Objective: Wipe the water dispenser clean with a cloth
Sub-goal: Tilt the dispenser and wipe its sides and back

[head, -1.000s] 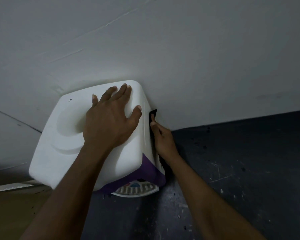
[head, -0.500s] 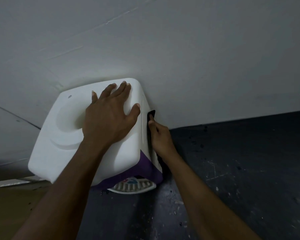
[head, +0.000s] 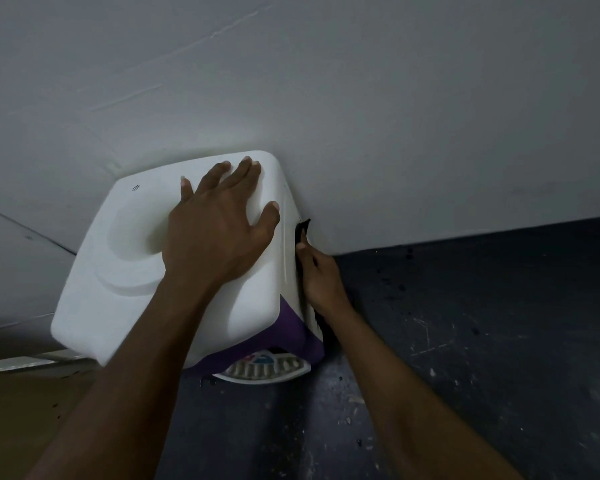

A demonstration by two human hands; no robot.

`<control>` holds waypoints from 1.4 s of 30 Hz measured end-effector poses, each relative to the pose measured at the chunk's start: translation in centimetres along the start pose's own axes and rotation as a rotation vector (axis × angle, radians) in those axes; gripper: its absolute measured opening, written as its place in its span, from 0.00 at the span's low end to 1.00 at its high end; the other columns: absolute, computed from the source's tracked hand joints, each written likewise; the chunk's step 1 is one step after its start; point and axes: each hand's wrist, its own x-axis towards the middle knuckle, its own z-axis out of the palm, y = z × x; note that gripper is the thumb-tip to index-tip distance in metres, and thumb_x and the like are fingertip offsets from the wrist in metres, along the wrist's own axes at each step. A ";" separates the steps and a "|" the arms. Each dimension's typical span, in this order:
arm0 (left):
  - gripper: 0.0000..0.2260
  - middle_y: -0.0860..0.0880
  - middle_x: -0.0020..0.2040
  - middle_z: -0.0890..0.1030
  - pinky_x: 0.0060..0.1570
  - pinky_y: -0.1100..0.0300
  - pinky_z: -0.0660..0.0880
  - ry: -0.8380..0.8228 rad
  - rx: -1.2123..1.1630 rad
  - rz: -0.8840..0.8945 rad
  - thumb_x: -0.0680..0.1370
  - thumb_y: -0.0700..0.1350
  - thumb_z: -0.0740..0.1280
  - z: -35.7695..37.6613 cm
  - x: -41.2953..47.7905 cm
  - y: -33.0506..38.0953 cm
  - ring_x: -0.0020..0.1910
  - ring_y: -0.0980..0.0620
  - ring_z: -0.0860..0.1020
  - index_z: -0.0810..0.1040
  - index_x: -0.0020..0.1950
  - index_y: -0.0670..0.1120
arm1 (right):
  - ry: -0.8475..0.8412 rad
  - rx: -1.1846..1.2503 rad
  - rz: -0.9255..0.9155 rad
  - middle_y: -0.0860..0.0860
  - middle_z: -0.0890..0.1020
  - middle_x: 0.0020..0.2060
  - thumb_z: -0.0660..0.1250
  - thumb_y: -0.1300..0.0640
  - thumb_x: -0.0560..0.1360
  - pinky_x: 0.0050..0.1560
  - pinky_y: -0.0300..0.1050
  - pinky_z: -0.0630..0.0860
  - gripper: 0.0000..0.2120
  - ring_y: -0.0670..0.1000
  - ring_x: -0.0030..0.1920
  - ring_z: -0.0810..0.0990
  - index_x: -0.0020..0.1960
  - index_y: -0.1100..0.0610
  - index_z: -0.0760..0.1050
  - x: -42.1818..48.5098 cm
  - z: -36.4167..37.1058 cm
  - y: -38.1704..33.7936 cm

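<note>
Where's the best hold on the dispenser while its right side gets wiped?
Probably its broad white top, from above. The water dispenser shows no handle, so a flat palm like the left hand fits, clear of the cloth on its right wall.
</note>
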 end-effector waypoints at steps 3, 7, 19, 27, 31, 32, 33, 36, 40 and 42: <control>0.28 0.54 0.81 0.63 0.78 0.41 0.52 0.004 0.001 0.002 0.82 0.59 0.60 0.0 0.0 0.1 0.81 0.53 0.57 0.62 0.81 0.52 | -0.004 0.023 0.002 0.45 0.72 0.75 0.56 0.42 0.83 0.77 0.50 0.66 0.27 0.45 0.73 0.72 0.80 0.46 0.62 -2.0 0.0 0.5; 0.28 0.53 0.81 0.63 0.78 0.40 0.52 0.006 -0.001 0.008 0.82 0.58 0.61 -0.1 0.1 0.2 0.81 0.52 0.58 0.63 0.81 0.51 | -0.025 -0.007 0.000 0.45 0.73 0.74 0.55 0.45 0.84 0.77 0.50 0.67 0.25 0.45 0.73 0.72 0.80 0.47 0.64 -2.0 -0.5 1.4; 0.29 0.54 0.81 0.62 0.78 0.41 0.52 -0.004 0.012 0.016 0.82 0.59 0.59 0.1 0.1 0.0 0.81 0.53 0.57 0.62 0.82 0.51 | 0.013 0.004 -0.021 0.47 0.78 0.70 0.56 0.42 0.84 0.74 0.52 0.71 0.26 0.47 0.69 0.77 0.78 0.51 0.68 -1.3 -0.1 1.9; 0.28 0.55 0.81 0.63 0.78 0.40 0.52 0.001 0.010 0.018 0.82 0.59 0.60 0.1 0.1 -0.1 0.81 0.53 0.57 0.62 0.81 0.51 | 0.057 0.073 -0.023 0.48 0.81 0.67 0.57 0.44 0.83 0.72 0.50 0.73 0.25 0.49 0.67 0.78 0.77 0.51 0.70 -2.1 0.4 3.0; 0.28 0.55 0.81 0.62 0.78 0.40 0.52 -0.008 0.015 0.017 0.82 0.59 0.59 0.1 0.1 0.0 0.81 0.53 0.57 0.62 0.81 0.52 | 0.054 0.084 -0.009 0.55 0.82 0.63 0.58 0.37 0.79 0.72 0.56 0.71 0.28 0.55 0.64 0.79 0.63 0.58 0.80 -0.5 -0.1 3.3; 0.28 0.55 0.81 0.62 0.78 0.40 0.52 -0.007 0.014 0.014 0.82 0.59 0.59 0.1 0.1 0.0 0.81 0.53 0.56 0.62 0.81 0.52 | 0.042 0.058 -0.004 0.54 0.81 0.61 0.58 0.35 0.78 0.70 0.54 0.71 0.25 0.53 0.61 0.78 0.59 0.55 0.78 0.4 -0.2 2.7; 0.28 0.55 0.81 0.62 0.78 0.40 0.52 -0.006 0.014 0.012 0.82 0.59 0.59 0.0 0.2 0.0 0.81 0.53 0.56 0.62 0.81 0.52 | 0.038 0.036 -0.008 0.53 0.81 0.61 0.57 0.35 0.79 0.70 0.53 0.71 0.24 0.51 0.60 0.77 0.59 0.52 0.77 1.2 -0.1 2.4; 0.28 0.55 0.81 0.63 0.78 0.40 0.52 -0.005 0.009 0.011 0.82 0.59 0.60 0.0 0.1 0.0 0.81 0.53 0.57 0.62 0.81 0.52 | 0.051 0.042 0.009 0.56 0.81 0.66 0.57 0.41 0.82 0.70 0.52 0.74 0.26 0.53 0.65 0.79 0.70 0.58 0.77 0.4 0.0 2.6; 0.28 0.55 0.81 0.63 0.78 0.40 0.52 -0.006 0.020 0.019 0.82 0.59 0.59 0.1 0.1 0.0 0.81 0.52 0.57 0.62 0.81 0.51 | 0.064 0.071 -0.009 0.55 0.82 0.64 0.58 0.52 0.86 0.65 0.44 0.76 0.20 0.48 0.61 0.81 0.72 0.60 0.75 -1.6 -0.2 4.9; 0.28 0.54 0.81 0.63 0.77 0.39 0.53 -0.003 0.021 0.022 0.82 0.58 0.60 0.1 0.1 0.0 0.81 0.52 0.57 0.62 0.81 0.51 | 0.070 0.067 -0.006 0.56 0.85 0.58 0.58 0.47 0.85 0.60 0.45 0.76 0.21 0.49 0.54 0.81 0.69 0.58 0.78 -0.3 -0.2 4.4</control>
